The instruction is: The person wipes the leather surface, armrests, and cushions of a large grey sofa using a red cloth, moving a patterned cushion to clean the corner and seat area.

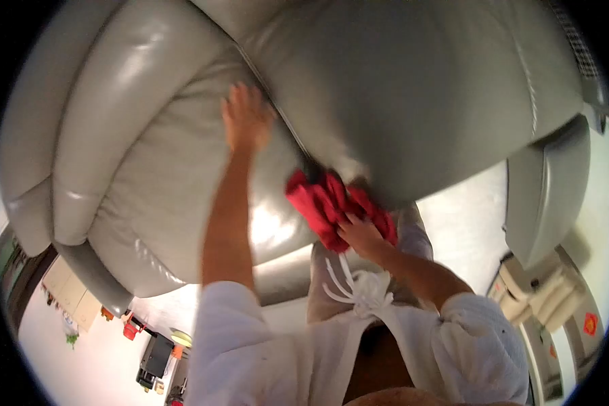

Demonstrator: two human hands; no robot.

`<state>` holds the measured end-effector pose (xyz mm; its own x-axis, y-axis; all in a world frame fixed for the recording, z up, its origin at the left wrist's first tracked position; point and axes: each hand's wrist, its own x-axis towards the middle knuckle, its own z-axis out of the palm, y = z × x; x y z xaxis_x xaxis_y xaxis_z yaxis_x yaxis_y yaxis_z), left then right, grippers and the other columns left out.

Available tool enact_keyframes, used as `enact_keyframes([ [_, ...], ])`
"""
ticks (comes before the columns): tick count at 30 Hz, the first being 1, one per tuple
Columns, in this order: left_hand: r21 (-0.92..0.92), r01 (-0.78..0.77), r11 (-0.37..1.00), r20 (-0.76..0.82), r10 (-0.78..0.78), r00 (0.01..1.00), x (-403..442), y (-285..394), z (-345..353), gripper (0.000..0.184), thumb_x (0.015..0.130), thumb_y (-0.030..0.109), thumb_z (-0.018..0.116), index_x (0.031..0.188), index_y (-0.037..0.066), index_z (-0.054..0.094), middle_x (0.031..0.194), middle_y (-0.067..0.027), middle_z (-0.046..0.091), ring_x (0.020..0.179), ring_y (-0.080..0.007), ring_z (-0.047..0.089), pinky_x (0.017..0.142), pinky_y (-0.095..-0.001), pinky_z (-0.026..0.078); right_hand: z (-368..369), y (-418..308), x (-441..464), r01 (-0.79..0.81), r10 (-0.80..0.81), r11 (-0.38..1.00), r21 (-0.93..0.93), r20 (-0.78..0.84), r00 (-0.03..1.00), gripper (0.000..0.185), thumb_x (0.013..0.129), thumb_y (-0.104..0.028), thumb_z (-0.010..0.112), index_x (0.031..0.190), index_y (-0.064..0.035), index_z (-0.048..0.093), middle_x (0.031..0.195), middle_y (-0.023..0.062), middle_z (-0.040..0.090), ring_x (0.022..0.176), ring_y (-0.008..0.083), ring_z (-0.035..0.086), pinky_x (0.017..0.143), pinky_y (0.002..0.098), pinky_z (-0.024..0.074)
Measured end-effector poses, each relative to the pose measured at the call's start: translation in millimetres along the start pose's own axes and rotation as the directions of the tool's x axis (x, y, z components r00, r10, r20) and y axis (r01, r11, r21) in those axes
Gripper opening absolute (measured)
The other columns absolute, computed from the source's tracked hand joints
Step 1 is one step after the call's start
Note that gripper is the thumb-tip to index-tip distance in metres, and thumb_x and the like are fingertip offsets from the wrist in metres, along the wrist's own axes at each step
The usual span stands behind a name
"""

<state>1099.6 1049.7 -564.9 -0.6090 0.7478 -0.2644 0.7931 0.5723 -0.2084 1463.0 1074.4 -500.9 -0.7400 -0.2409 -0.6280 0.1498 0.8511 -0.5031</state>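
A grey leather sofa [169, 169] fills the view before me. My left hand [247, 118] lies on its seat beside the dark seam between two cushions, fingers spread and slightly blurred, holding nothing. Near the front end of that seam, a crumpled red cloth [314, 206] rests against the sofa edge, just above my knees. My right hand [361, 235] is on the cloth's lower right part, its fingers bent into the folds.
At the right stands a grey sofa part [551, 189], with beige seats [555, 294] beyond it. A black device [157, 355] and small items are at the lower left. The pale floor [467, 210] shows between sofa parts.
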Motion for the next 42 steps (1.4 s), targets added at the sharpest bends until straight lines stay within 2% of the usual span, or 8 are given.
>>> enact_keyframes([
  [6, -0.115, -0.018, 0.993, 0.290, 0.051, 0.956, -78, 63, -27, 0.065, 0.092, 0.047, 0.034, 0.145, 0.010, 0.023, 0.153, -0.0058, 0.013, 0.142, -0.0259, 0.002, 0.112, -0.0509, 0.000, 90, 86, -86, -0.411, 0.231, 0.846, 0.340, 0.461, 0.857, 0.051, 0.064, -0.020, 0.062, 0.113, -0.0098, 0.059, 0.104, 0.0179, 0.064, 0.099, 0.0329, 0.061, 0.090, 0.0449, 0.0463],
  [10, -0.173, -0.031, 0.985, 0.355, 0.091, 0.930, -82, 54, -31, 0.069, 0.092, 0.047, 0.036, 0.146, 0.009, 0.019, 0.154, -0.0037, 0.011, 0.142, -0.0250, -0.001, 0.113, -0.0502, -0.002, -77, 119, -113, -0.259, 0.177, 0.516, 0.816, 0.194, 0.965, 0.046, 0.069, -0.027, 0.064, 0.111, -0.0080, 0.060, 0.115, 0.0179, 0.061, 0.106, 0.0297, 0.058, 0.092, 0.0378, 0.0442],
  [12, -0.201, -0.040, 0.979, 0.358, 0.112, 0.927, -80, 53, -35, 0.072, 0.090, 0.047, 0.041, 0.146, 0.010, 0.017, 0.154, -0.0030, 0.010, 0.142, -0.0250, -0.002, 0.113, -0.0495, -0.003, -140, 149, -94, -0.248, 0.126, 0.647, 0.721, 0.219, 0.967, 0.048, 0.072, -0.020, 0.062, 0.118, -0.0063, 0.056, 0.115, 0.0149, 0.061, 0.104, 0.0278, 0.059, 0.091, 0.0387, 0.0443],
  [15, -0.229, -0.035, 0.973, 0.340, 0.113, 0.934, -81, 52, -36, 0.072, 0.090, 0.048, 0.041, 0.146, 0.009, 0.018, 0.154, -0.0034, 0.010, 0.142, -0.0251, -0.001, 0.113, -0.0496, -0.001, -288, 106, -42, 0.132, 0.130, 0.794, 0.593, -0.379, 0.916, 0.042, 0.076, -0.016, 0.061, 0.116, -0.0047, 0.056, 0.110, 0.0158, 0.063, 0.103, 0.0281, 0.059, 0.091, 0.0396, 0.0438],
  [20, -0.247, -0.059, 0.967, 0.343, 0.144, 0.928, -81, 45, -35, 0.075, 0.087, 0.048, 0.044, 0.146, 0.010, 0.018, 0.154, -0.0043, 0.009, 0.142, -0.0255, -0.001, 0.113, -0.0494, -0.003, -469, 2, 112, 0.340, -0.392, 0.894, -0.292, -0.877, 0.278, 0.058, 0.073, -0.008, 0.065, 0.127, 0.0001, 0.046, 0.126, 0.0151, 0.054, 0.115, 0.0293, 0.052, 0.101, 0.0353, 0.0389],
  [30, -0.411, -0.072, 0.909, 0.170, 0.154, 0.973, -86, 40, -11, 0.068, 0.085, 0.043, 0.048, 0.141, 0.007, 0.034, 0.151, -0.0058, 0.020, 0.142, -0.0241, 0.005, 0.113, -0.0497, -0.001, -421, -27, 293, -0.287, -0.050, 0.934, -0.213, -0.873, 0.485, 0.049, 0.084, -0.021, 0.052, 0.131, -0.0070, 0.047, 0.142, 0.0135, 0.035, 0.131, 0.0385, 0.028, 0.100, 0.0436, 0.0374],
  [33, -0.564, -0.134, 0.815, 0.019, 0.176, 0.984, -92, 32, -7, 0.054, 0.083, 0.034, 0.052, 0.128, 0.004, 0.050, 0.141, -0.0090, 0.040, 0.139, -0.0229, 0.019, 0.114, -0.0476, 0.004, -355, 29, 272, -0.384, 0.116, 0.579, -0.720, -0.393, 0.912, 0.046, 0.090, -0.024, 0.045, 0.134, -0.0122, 0.045, 0.143, 0.0121, 0.032, 0.130, 0.0433, 0.026, 0.096, 0.0536, 0.0385],
  [42, -0.835, -0.290, 0.467, -0.377, -0.102, 0.921, -93, 25, 17, 0.025, 0.075, -0.001, 0.055, 0.098, 0.004, 0.063, 0.108, -0.0106, 0.064, 0.110, -0.0257, 0.056, 0.104, -0.0443, 0.034, -292, 66, 235, -0.305, 0.067, 0.785, -0.539, -0.416, 0.907, 0.061, 0.072, -0.024, 0.068, 0.130, -0.0256, 0.049, 0.139, 0.0056, 0.037, 0.124, 0.0376, 0.038, 0.094, 0.0557, 0.0412],
])
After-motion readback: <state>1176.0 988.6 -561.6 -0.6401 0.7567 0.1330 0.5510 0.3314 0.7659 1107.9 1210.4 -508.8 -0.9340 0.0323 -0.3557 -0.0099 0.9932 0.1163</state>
